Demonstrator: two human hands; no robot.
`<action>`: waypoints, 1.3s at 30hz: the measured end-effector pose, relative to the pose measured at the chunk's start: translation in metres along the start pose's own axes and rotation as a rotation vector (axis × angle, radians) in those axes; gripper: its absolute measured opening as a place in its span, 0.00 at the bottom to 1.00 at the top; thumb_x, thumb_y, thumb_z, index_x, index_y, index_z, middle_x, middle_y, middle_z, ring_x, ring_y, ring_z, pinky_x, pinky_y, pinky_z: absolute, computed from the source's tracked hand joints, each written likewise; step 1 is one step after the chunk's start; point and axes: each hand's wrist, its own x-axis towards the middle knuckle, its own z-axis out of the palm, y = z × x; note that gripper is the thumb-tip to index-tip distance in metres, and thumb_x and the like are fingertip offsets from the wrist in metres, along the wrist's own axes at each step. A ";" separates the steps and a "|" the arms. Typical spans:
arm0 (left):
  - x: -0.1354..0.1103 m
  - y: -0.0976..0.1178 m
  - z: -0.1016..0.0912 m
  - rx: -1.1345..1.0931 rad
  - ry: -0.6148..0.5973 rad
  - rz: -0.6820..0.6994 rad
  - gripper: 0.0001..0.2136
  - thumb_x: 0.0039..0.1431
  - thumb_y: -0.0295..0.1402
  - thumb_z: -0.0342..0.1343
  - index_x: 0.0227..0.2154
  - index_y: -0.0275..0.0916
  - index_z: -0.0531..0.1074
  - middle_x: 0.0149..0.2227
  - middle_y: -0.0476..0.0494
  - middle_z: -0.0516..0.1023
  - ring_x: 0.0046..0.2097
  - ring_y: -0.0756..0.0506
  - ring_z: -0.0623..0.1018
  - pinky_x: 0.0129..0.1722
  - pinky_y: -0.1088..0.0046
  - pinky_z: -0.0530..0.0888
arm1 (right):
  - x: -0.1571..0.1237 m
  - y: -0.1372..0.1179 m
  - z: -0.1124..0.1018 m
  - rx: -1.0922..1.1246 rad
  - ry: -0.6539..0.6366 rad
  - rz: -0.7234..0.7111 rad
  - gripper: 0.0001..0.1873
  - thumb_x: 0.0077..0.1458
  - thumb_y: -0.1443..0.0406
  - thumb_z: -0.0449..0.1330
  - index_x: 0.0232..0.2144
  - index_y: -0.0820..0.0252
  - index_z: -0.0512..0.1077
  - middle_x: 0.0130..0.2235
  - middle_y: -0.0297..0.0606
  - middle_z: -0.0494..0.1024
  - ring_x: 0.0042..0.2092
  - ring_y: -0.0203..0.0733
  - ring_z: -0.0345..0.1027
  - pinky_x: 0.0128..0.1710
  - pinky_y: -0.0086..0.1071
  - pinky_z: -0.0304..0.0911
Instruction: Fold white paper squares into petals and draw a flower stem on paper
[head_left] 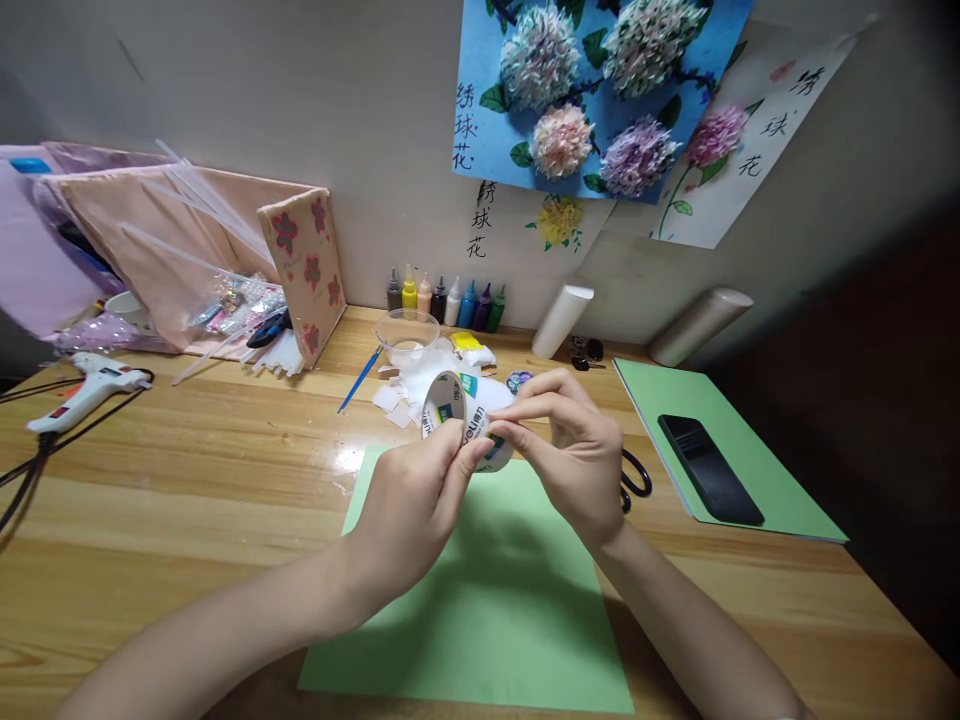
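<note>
Your left hand holds the tape roll by its near rim, while your right thumb and forefinger narrow to a pinch at its printed outer side; I can't tell whether that right hand has caught the tape's end. The roll sits in the air above the far edge of the green sheet. It should be light and firm, the outside likely slick and the film thin enough to split, so grip the ring and leave the surface free. "deli 得力" reads on the roll. Farther out, the blue picture on the wall is lettered 绣球花, as are the white sheets behind it.
</note>
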 end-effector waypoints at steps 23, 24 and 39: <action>0.010 -0.018 0.005 0.086 -0.107 -0.170 0.16 0.65 0.40 0.40 0.22 0.39 0.58 0.21 0.51 0.62 0.24 0.51 0.61 0.25 0.75 0.56 | -0.010 0.025 0.024 -0.197 -0.110 0.014 0.07 0.61 0.68 0.47 0.30 0.58 0.60 0.35 0.40 0.63 0.39 0.43 0.58 0.40 0.39 0.58; 0.011 -0.018 0.004 0.057 -0.113 -0.183 0.17 0.65 0.41 0.40 0.23 0.38 0.59 0.22 0.51 0.64 0.25 0.51 0.62 0.26 0.75 0.56 | -0.009 0.026 0.023 -0.134 -0.140 0.030 0.07 0.62 0.66 0.47 0.31 0.58 0.61 0.35 0.39 0.63 0.39 0.42 0.59 0.40 0.38 0.58; 0.005 -0.014 0.002 0.088 -0.036 0.037 0.16 0.67 0.36 0.35 0.26 0.38 0.62 0.22 0.51 0.65 0.23 0.51 0.64 0.23 0.76 0.57 | -0.004 0.029 0.021 0.259 -0.063 0.077 0.05 0.52 0.65 0.62 0.26 0.57 0.70 0.29 0.34 0.68 0.34 0.38 0.62 0.34 0.33 0.59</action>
